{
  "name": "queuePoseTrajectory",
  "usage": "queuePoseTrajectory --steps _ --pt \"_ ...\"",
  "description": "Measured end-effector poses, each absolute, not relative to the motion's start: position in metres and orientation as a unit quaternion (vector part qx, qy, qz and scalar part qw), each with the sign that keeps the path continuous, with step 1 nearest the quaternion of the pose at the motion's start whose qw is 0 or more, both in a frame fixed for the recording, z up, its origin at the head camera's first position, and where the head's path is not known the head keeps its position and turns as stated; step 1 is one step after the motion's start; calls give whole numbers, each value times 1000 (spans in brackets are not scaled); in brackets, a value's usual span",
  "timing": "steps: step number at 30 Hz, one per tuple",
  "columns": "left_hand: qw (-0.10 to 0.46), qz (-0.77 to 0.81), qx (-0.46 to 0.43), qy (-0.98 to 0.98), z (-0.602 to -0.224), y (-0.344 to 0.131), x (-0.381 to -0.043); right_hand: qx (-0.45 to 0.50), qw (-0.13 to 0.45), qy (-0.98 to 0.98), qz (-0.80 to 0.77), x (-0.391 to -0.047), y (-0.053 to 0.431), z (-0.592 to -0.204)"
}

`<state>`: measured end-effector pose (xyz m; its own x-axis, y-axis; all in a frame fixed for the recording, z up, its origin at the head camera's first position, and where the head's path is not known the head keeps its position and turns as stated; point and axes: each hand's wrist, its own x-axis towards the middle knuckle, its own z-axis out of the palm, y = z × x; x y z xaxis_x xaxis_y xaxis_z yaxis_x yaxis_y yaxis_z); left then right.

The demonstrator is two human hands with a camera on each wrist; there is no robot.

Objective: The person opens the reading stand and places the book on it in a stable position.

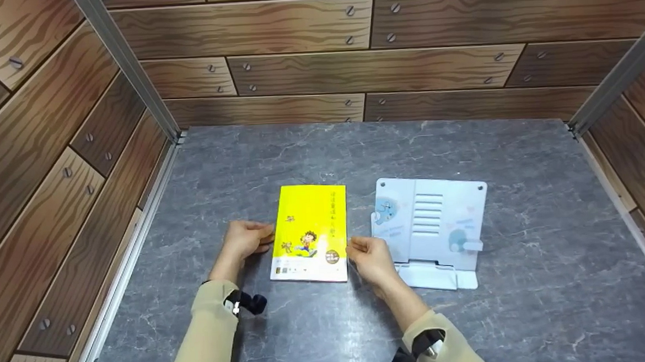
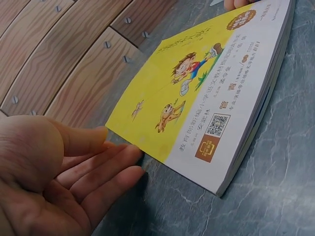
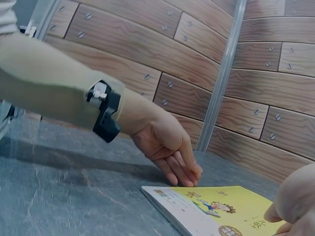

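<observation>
A yellow book [image 1: 311,220] with a white lower band and a cartoon child on its cover lies on the grey table. My left hand [image 1: 245,240] is at its left edge; in the left wrist view the thumb and loosely extended fingers [image 2: 106,179] meet the cover's edge without curling round it. At the right edge is my right hand [image 1: 371,258], fingertips against the book. The right wrist view shows only part of that hand [image 3: 298,199], so whether it pinches the book is unclear. A pale blue book stand [image 1: 398,210] is just right of the right hand.
The stand has a slotted back panel, side clips [image 1: 473,245] and a front ledge [image 1: 424,278]. Wood-patterned walls [image 1: 292,25] enclose the table [image 1: 233,169] at the back and both sides, with metal posts [image 1: 135,75] at the corners. Each wrist wears a black camera mount [image 1: 251,302].
</observation>
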<state>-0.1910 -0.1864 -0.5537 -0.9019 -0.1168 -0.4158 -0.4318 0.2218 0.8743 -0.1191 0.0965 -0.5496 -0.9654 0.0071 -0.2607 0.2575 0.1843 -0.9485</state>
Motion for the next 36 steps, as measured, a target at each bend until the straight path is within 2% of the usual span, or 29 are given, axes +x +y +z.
queuePoseTrajectory --steps 18,26,36 --pt "141 591 -227 762 -558 -183 -196 110 106 744 -650 -122 91 -549" --pt "181 646 -216 710 -563 -181 -196 106 95 749 -648 -123 90 -553" --pt "169 765 -195 590 -567 -185 -195 98 67 771 -626 -123 92 -558"
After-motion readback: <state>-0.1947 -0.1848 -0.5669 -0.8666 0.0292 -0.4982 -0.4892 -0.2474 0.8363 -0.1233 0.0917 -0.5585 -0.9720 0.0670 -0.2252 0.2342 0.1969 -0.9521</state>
